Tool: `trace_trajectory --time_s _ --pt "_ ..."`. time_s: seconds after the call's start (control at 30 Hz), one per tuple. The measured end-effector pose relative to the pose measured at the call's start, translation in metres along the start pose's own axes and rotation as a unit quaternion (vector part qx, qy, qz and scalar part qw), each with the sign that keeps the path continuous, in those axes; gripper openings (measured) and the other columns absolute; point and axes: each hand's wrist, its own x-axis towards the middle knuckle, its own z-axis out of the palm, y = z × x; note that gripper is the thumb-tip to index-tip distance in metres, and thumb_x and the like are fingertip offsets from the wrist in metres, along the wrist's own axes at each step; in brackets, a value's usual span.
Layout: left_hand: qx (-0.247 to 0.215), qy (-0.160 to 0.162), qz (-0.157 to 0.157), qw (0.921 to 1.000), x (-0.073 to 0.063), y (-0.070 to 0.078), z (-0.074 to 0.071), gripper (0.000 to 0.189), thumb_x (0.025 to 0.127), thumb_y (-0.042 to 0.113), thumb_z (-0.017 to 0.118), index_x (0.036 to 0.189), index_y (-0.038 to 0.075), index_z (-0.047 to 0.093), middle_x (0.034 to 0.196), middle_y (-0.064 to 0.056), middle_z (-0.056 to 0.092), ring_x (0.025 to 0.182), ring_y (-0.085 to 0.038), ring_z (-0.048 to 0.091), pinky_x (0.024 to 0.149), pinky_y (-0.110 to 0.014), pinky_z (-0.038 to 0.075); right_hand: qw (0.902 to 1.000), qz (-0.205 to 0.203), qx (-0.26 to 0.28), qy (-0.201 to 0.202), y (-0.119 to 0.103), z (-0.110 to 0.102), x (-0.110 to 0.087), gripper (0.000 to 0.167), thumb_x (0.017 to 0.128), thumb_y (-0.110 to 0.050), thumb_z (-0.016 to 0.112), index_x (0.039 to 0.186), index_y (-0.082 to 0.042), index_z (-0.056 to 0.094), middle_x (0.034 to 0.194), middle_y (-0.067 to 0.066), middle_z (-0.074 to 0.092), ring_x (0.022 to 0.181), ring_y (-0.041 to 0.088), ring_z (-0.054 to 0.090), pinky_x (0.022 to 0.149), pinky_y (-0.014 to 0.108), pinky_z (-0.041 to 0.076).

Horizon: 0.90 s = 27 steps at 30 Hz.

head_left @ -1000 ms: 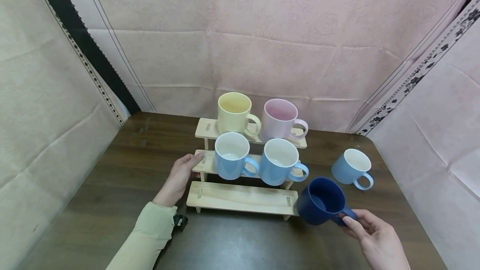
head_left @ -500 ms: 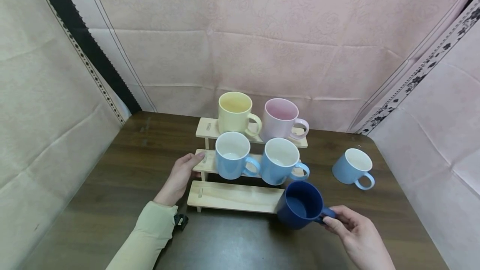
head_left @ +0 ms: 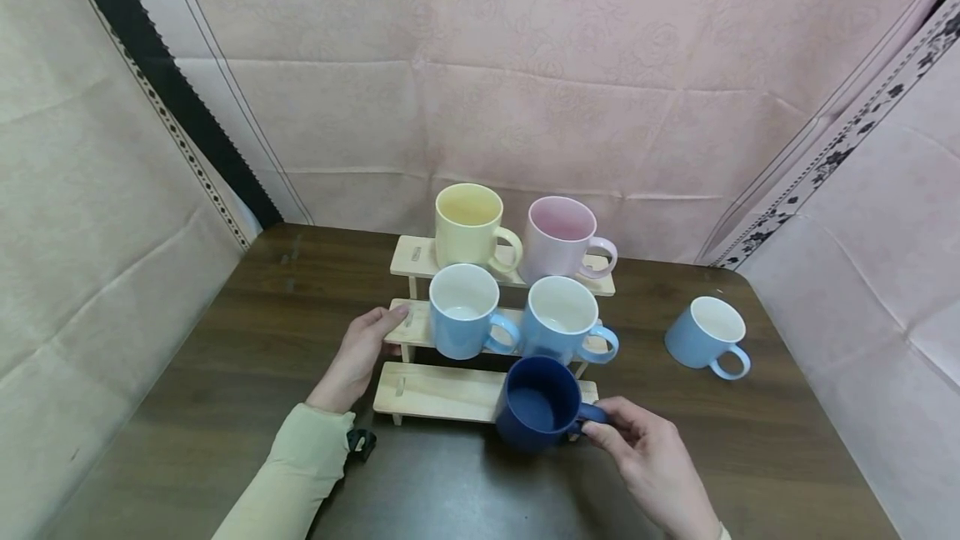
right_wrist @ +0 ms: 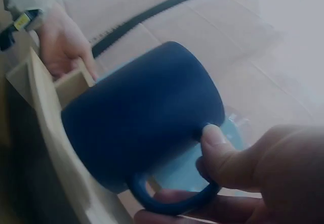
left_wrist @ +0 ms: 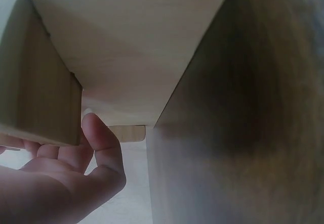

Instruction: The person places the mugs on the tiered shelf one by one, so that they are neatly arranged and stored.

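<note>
A three-tier wooden rack [head_left: 442, 394] stands on the brown table. My left hand [head_left: 362, 357] grips the left end of its middle shelf, thumb on top and fingers beneath; the left wrist view shows the fingers [left_wrist: 104, 143] curled at the wood. With my right hand [head_left: 647, 461] I pinch the handle of a dark blue mug [head_left: 536, 407], which overlaps the right part of the bottom shelf, tilted slightly. In the right wrist view the thumb presses on the handle top of this mug [right_wrist: 147, 113]. Two light blue mugs [head_left: 463, 315] stand on the middle shelf, right behind it.
On the top shelf stand a yellow mug [head_left: 467, 227] and a pink mug [head_left: 557, 240]. Another light blue mug [head_left: 697, 336] sits on the table [head_left: 750, 448] to the right of the rack. Pale cloth [head_left: 525, 90] hangs behind and at both sides.
My right hand has carried the dark blue mug leftward, from beside the rack's right end to the front of its bottom shelf. The left hand has stayed on the rack.
</note>
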Motion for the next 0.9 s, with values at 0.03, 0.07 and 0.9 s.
trace_trajectory --time_s 0.03,0.07,0.9 --pt "0.001 -0.001 0.000 1.0000 0.000 0.000 -0.001 0.038 0.095 0.043 0.061 0.087 0.006 0.056 0.076 -0.002 0.055 0.077 -0.027 0.052 0.081 -0.039 0.042 1.0000 -0.007 0.003 0.000 0.000 0.004 0.002 0.008 0.089 -0.017 0.072 0.095 -0.019 0.069 0.084 -0.001 0.069 0.076 0.016 0.065 0.069 0.026 0.054" --pt "0.001 -0.001 0.000 1.0000 0.000 0.001 -0.001 0.038 0.095 0.043 0.061 0.087 0.007 0.056 0.076 -0.002 0.055 0.077 -0.027 0.052 0.081 -0.039 0.042 0.9999 -0.016 0.004 -0.001 0.000 0.008 0.003 0.008 0.088 -0.016 0.072 0.095 -0.020 0.069 0.083 -0.002 0.069 0.075 0.016 0.064 0.068 0.026 0.054" --pt "-0.015 0.014 0.003 0.9998 -0.001 -0.001 -0.001 0.037 0.094 0.040 0.064 0.080 0.007 0.055 0.069 -0.002 0.054 0.071 -0.027 0.051 0.076 -0.039 0.044 0.9961 -0.080 0.034 -0.019 -0.005 0.068 0.027 0.007 0.085 -0.020 0.076 0.088 -0.021 0.071 0.080 -0.009 0.065 0.067 0.010 0.057 0.060 0.023 0.049"
